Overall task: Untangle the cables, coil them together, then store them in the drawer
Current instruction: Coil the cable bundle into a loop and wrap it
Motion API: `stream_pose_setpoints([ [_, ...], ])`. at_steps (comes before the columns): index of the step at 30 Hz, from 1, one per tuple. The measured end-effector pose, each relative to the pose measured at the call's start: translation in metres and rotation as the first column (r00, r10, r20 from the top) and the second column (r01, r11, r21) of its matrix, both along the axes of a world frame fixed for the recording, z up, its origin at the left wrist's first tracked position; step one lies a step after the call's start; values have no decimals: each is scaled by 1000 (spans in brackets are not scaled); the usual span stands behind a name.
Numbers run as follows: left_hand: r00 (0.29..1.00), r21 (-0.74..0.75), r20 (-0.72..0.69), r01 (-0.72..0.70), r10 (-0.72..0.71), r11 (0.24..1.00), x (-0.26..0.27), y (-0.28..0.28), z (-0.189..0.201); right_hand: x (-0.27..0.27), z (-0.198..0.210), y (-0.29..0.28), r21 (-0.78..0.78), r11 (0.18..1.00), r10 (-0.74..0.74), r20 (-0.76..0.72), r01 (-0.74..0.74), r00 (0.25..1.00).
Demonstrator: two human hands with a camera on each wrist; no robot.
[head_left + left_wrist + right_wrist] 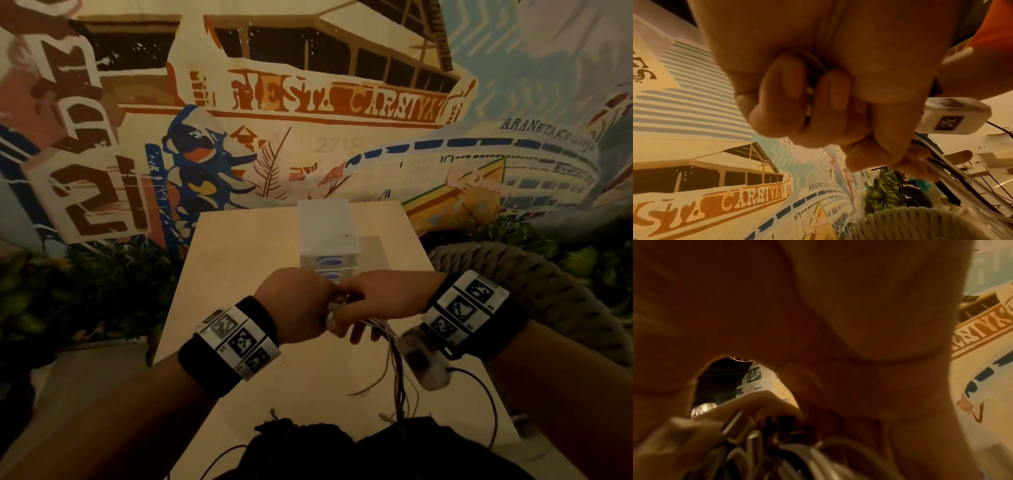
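Note:
A bundle of thin white and dark cables [394, 346] hangs from my two hands above the light wooden table [239, 246]. My left hand [301, 305] is a fist gripping the bundle's upper end, its fingers [783, 97] curled round the strands. My right hand [363, 308] meets it knuckle to knuckle and grips the same bundle, with cable plugs [735, 426] showing under its palm. The loose ends [387, 416] trail down toward my lap. The small white drawer unit [329, 236] with blue oval handles [330, 262] stands just behind the hands, drawers closed.
A painted mural wall [308, 102] rises right behind the table. A woven grey chair back [534, 274] stands at the right, and green foliage [85, 284] lines the floor at the left. Black device cords [486, 397] run from my right wrist.

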State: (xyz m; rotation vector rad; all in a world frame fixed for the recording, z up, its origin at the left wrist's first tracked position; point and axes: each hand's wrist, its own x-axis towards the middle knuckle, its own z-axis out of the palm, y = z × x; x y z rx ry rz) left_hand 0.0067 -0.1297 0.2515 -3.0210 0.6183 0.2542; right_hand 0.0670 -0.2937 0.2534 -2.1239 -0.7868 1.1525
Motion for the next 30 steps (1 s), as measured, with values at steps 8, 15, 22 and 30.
stream_pose_setpoints([
  [8, 999, 51, -24, -46, 47, 998, 2, -12, -5, -3, -8, 19, -175, 984, -16, 61, 26, 998],
  [15, 991, 50, 17, -134, 133, 990, 1, -6, -11, -8, -14, 22, -202, 979, -8, 133, 35, 991],
  [22, 991, 71, 100, -97, 89, 993, -4, 0, -15, -2, -8, 13, -176, 984, -9, 54, 19, 998],
  [30, 998, 169, 18, -56, 53, 984, 2, -2, -13, -4, -14, 23, -159, 984, -61, 101, 77, 993],
])
